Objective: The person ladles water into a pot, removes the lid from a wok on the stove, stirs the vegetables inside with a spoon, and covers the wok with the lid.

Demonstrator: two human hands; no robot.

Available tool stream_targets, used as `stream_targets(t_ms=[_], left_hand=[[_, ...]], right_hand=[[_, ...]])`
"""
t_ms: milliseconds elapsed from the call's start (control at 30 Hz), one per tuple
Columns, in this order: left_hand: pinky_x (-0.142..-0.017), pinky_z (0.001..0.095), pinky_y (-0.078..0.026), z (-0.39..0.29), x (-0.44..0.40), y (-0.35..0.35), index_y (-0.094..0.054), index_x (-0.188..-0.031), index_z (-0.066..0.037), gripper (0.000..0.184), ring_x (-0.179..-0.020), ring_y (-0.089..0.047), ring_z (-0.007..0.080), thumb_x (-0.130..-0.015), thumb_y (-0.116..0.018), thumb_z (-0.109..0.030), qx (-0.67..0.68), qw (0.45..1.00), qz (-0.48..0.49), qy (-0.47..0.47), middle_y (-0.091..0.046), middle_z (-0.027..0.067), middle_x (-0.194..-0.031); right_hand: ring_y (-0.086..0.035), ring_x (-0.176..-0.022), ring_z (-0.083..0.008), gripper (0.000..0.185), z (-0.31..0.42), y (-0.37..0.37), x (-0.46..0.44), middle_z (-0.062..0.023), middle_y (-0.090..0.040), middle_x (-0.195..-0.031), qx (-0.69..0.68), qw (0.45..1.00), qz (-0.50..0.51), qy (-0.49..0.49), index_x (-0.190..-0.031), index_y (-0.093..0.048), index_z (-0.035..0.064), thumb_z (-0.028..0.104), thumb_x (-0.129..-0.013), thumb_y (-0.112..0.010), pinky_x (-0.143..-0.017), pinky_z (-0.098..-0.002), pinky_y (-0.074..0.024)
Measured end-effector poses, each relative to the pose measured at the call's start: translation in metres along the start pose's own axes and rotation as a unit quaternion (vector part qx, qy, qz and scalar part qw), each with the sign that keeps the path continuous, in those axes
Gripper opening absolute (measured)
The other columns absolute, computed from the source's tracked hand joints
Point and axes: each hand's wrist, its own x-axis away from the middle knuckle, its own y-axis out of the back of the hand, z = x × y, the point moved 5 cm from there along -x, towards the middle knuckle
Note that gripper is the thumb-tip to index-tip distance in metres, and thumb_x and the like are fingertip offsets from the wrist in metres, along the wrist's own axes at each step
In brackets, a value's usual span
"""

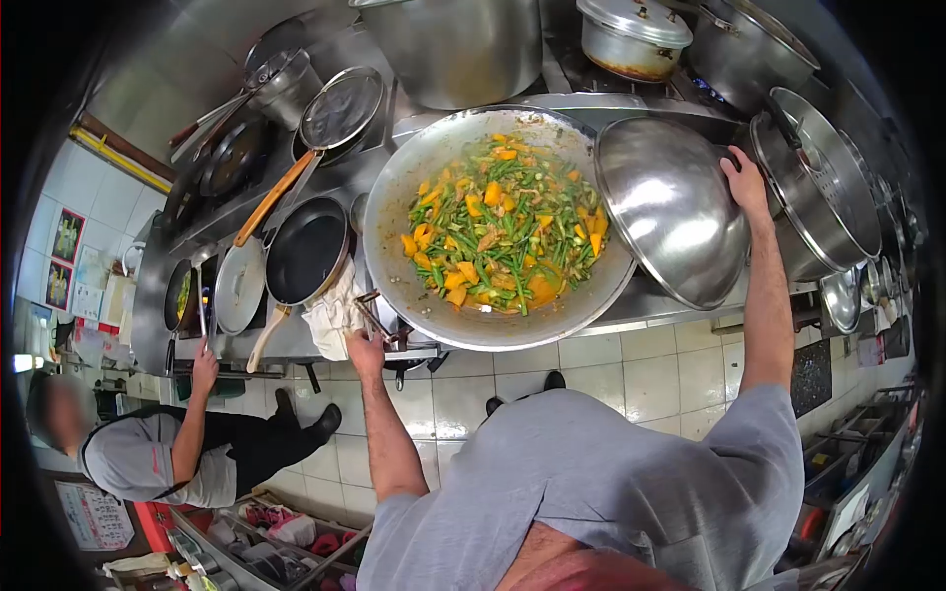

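Note:
A wide metal pan (394, 286) of green beans and orange squash pieces sits on the stove in the middle. My right hand (746, 182) is closed on the edge of a large steel bowl-shaped lid (670, 212), which is tilted against the pan's right rim. Left of the pan, my left hand (366, 353) is closed at the lower end of a metal tool (372, 313), beside a crumpled white cloth (333, 313). That hand's fingertips are partly hidden, and whether it grips the tool or the cloth is hard to tell.
Black frying pan (306, 251) and a strainer with a wooden handle (264, 209) lie left. Large pots (458, 54) stand behind; stacked steel bowls (813, 197) are at right. A co-worker (158, 448) at far left holds a utensil over a small pan.

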Motion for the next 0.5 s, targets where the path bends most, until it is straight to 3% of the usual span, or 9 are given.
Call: stream_targets(t_ms=[67,100,200,233,267,333,400,467,500], left_hand=[[-0.062,0.0411,-0.043,-0.002,-0.008,-0.005,-0.059,-0.082,0.002,0.022,-0.06,-0.053,0.0367,-0.072,-0.062,-0.017,0.04,0.994,0.098,0.016,-0.055,0.0171,-0.065],[-0.062,0.0411,-0.043,-0.004,-0.009,-0.002,-0.059,-0.082,0.002,0.022,-0.06,-0.053,0.0367,-0.072,-0.062,-0.017,0.038,0.994,0.096,0.019,-0.055,0.0171,-0.065],[-0.041,0.027,-0.037,-0.013,-0.007,-0.006,-0.045,-0.071,-0.005,0.023,-0.046,-0.046,0.0144,-0.085,-0.049,-0.022,0.351,0.906,0.166,0.171,-0.047,0.003,-0.055],[-0.037,0.019,-0.028,-0.017,-0.01,-0.002,-0.04,-0.075,-0.008,0.022,-0.043,-0.037,0.0054,-0.09,-0.042,-0.024,0.384,0.895,0.171,0.149,-0.042,-0.0016,-0.056],[-0.037,0.019,-0.028,-0.021,-0.012,0.004,-0.04,-0.075,-0.008,0.022,-0.043,-0.037,0.0054,-0.09,-0.042,-0.024,0.385,0.895,0.168,0.148,-0.042,-0.0016,-0.056],[-0.037,0.0198,-0.026,-0.026,-0.012,0.019,-0.04,-0.079,-0.008,0.021,-0.043,-0.034,0.0052,-0.091,-0.042,-0.025,0.51,0.827,0.113,0.207,-0.04,-0.0022,-0.057],[-0.037,0.0196,-0.023,-0.025,-0.01,0.029,-0.04,-0.08,-0.009,0.02,-0.043,-0.03,0.0044,-0.092,-0.041,-0.025,0.541,0.809,0.098,0.206,-0.038,-0.0027,-0.057],[-0.038,0.0186,-0.024,-0.031,-0.004,0.044,-0.042,-0.082,-0.01,0.017,-0.044,-0.03,0.0044,-0.091,-0.044,-0.024,0.591,0.774,0.095,0.206,-0.039,-0.0031,-0.059],[-0.037,0.0184,-0.022,-0.036,0.0,0.053,-0.042,-0.083,-0.009,0.017,-0.044,-0.029,0.004,-0.091,-0.044,-0.024,0.604,0.762,0.092,0.214,-0.038,-0.0028,-0.059]], right_hand=[[-0.052,-0.102,-0.0341,0.049,-0.002,0.003,0.008,-0.0196,-0.055,-0.11,0.039,0.999,-0.037,-0.002,-0.122,-0.047,0.0146,0.037,-0.08,-0.053,-0.087,-0.0351,-0.0399],[-0.045,-0.112,-0.035,0.052,-0.002,0.001,0.009,-0.0187,-0.045,-0.123,0.02,0.999,-0.003,-0.028,-0.127,-0.042,0.0175,0.04,-0.081,-0.052,-0.092,-0.0418,-0.0359],[-0.038,-0.118,-0.0348,0.054,0.02,0.013,0.029,-0.0162,-0.037,-0.131,0.077,0.992,-0.045,-0.094,-0.129,-0.04,0.0189,0.044,-0.082,-0.05,-0.094,-0.0511,-0.0306],[-0.033,-0.121,-0.0351,0.056,0.033,0.02,0.037,-0.0137,-0.03,-0.136,0.094,0.987,-0.048,-0.123,-0.13,-0.038,0.0211,0.046,-0.082,-0.05,-0.094,-0.0584,-0.0247],[-0.033,-0.121,-0.0351,0.056,0.039,0.022,0.041,-0.0137,-0.03,-0.136,0.092,0.987,-0.049,-0.12,-0.13,-0.038,0.0211,0.046,-0.082,-0.05,-0.094,-0.0584,-0.0247],[-0.033,-0.122,-0.0335,0.056,0.058,0.033,0.052,-0.0139,-0.032,-0.135,0.027,0.987,-0.152,-0.033,-0.129,-0.039,0.0202,0.046,-0.081,-0.052,-0.097,-0.0525,-0.0244],[-0.044,-0.114,-0.0261,0.052,0.103,0.041,0.078,-0.0124,-0.043,-0.127,-0.008,0.984,-0.179,0.0,-0.125,-0.044,0.0128,0.039,-0.082,-0.056,-0.094,-0.0417,-0.0335],[-0.052,-0.101,-0.0177,0.041,0.147,0.032,0.108,-0.0091,-0.054,-0.112,-0.319,0.941,-0.104,0.048,-0.117,-0.051,0.0047,0.026,-0.083,-0.059,-0.087,-0.0297,-0.0407],[-0.054,-0.096,-0.0156,0.036,0.182,0.031,0.133,-0.0077,-0.057,-0.106,-0.361,0.927,-0.083,0.059,-0.113,-0.053,0.003,0.022,-0.083,-0.059,-0.084,-0.0272,-0.042]])
